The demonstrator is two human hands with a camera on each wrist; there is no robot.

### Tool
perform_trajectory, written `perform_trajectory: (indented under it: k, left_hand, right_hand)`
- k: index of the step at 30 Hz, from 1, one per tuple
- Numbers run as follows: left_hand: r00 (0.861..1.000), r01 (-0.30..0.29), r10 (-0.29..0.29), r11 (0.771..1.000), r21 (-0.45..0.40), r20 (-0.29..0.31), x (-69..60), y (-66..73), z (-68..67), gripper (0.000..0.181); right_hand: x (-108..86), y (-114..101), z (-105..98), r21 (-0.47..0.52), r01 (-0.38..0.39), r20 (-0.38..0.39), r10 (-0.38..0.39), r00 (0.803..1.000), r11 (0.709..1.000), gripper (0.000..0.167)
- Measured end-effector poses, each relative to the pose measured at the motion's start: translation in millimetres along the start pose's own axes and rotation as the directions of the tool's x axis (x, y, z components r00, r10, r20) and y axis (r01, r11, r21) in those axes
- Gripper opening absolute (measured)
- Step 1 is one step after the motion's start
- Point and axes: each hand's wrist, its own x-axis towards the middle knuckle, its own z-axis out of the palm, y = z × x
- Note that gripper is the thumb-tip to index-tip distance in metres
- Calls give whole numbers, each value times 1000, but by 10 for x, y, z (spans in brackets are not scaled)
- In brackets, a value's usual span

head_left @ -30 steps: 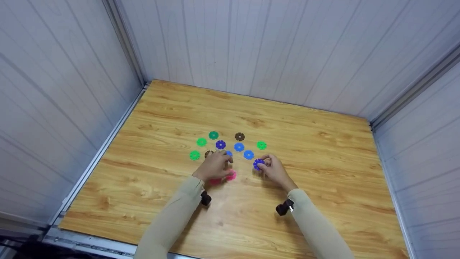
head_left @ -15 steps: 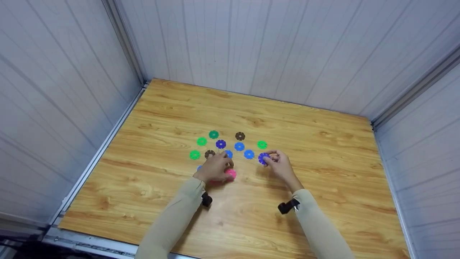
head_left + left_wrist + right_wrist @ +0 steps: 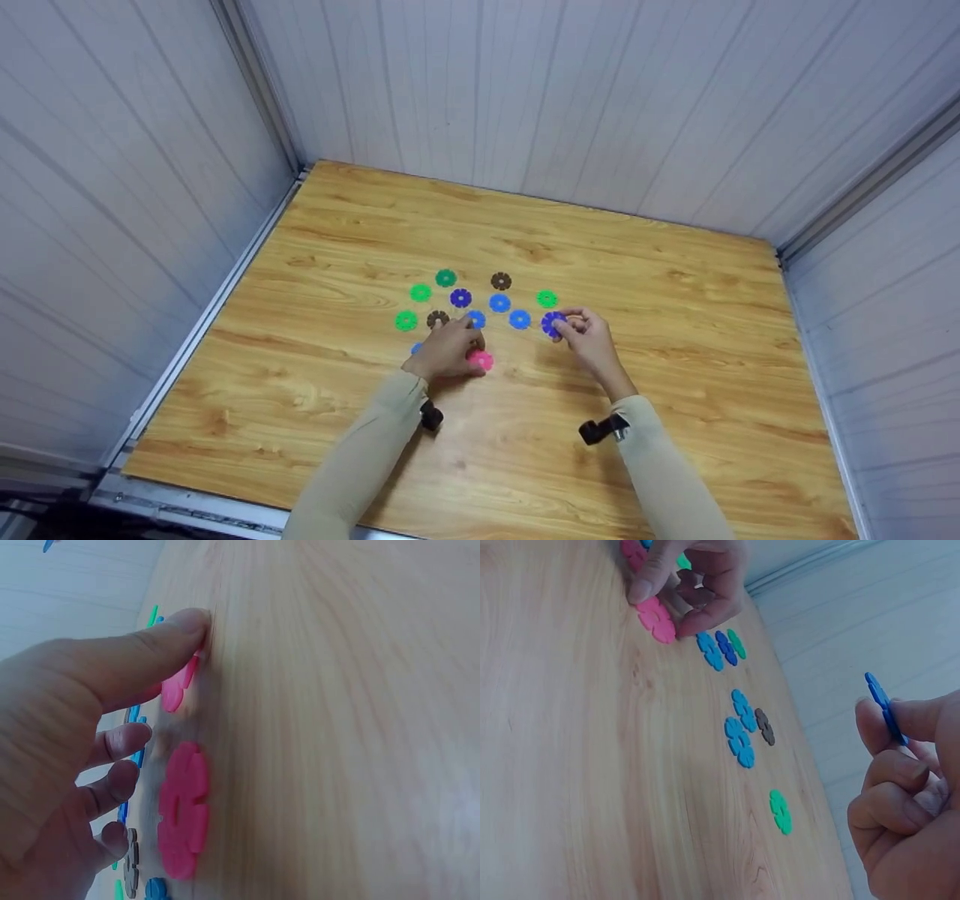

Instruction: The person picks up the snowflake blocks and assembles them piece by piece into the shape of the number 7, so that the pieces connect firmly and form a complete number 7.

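My right hand [image 3: 596,349] holds a dark blue notched disc [image 3: 553,325] above the table, pinched between thumb and forefinger; the right wrist view shows the disc [image 3: 886,709] edge-on. My left hand [image 3: 448,349] is low over the table, its thumb and a finger at opposite edges of a pink disc [image 3: 482,361], seen in the right wrist view as the nearer pink disc [image 3: 656,619]. Under the left palm lies another pink disc [image 3: 183,810], hidden from the head view. The left thumb partly covers the gripped pink disc [image 3: 177,686] in the left wrist view.
Flat on the wooden table [image 3: 675,337] lie green discs [image 3: 406,321], brown discs [image 3: 501,281], light blue discs [image 3: 520,319] and a dark blue disc [image 3: 461,298], beyond and beside the left hand. Pale panel walls [image 3: 480,90] stand behind and at both sides.
My right hand has moved away and to the right with the dark blue disc, now nearer the right-hand green disc. The left hand has barely shifted at the pink disc.
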Motion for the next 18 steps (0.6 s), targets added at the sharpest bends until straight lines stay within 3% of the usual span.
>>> perform_trajectory:
  k: [7,18]
  left_hand:
    - [1000,5,-5,999,-41,0,1,21,-12,42]
    - [999,-43,40,988,-147,-20,14,83,39,33]
  right_hand:
    - [-11,-41,9,49,-8,-20,9,1000,999,24]
    - [-22,-47,22,63,-24,-52,27,998,998,23]
